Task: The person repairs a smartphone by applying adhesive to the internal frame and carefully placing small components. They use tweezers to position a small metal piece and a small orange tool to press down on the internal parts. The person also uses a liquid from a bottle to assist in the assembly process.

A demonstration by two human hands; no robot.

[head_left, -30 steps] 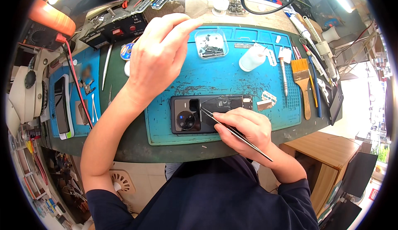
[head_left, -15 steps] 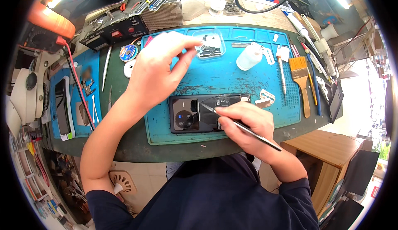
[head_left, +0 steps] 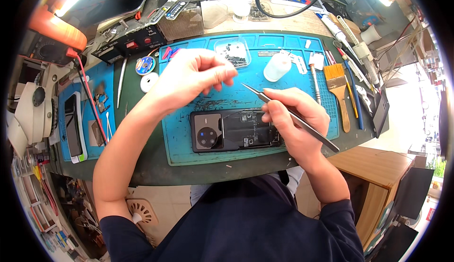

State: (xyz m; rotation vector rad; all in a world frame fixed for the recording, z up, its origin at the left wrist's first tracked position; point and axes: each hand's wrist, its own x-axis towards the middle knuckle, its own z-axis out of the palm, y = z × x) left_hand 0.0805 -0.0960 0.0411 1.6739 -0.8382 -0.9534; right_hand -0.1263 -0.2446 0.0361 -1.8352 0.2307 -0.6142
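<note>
My left hand (head_left: 194, 77) is raised over the blue mat (head_left: 179, 106) with fingers curled and thumb near the index finger; anything between them is too small to make out. My right hand (head_left: 300, 120) is closed around black tweezers (head_left: 321, 140), whose silver tips point up-left toward my left fingers, a short gap away. Below them lies a dark phone (head_left: 206, 132), camera module at the left end, with a black interior exposed on its right part, partly behind my right hand. A clear box of small dark parts (head_left: 234, 56) and a white bottle (head_left: 278, 66) stand behind my hands.
A black power unit (head_left: 132, 47) and solder spool (head_left: 145, 66) are at back left. An orange multimeter (head_left: 56, 33), microscope (head_left: 38, 106) and another phone (head_left: 74, 125) line the left. A paintbrush (head_left: 339, 87) and assorted tools lie along the right; cable loops hang at the back.
My right hand has lifted the tweezers off the phone and moved up and right. My left hand has come down and slightly right, toward the tweezer tips.
</note>
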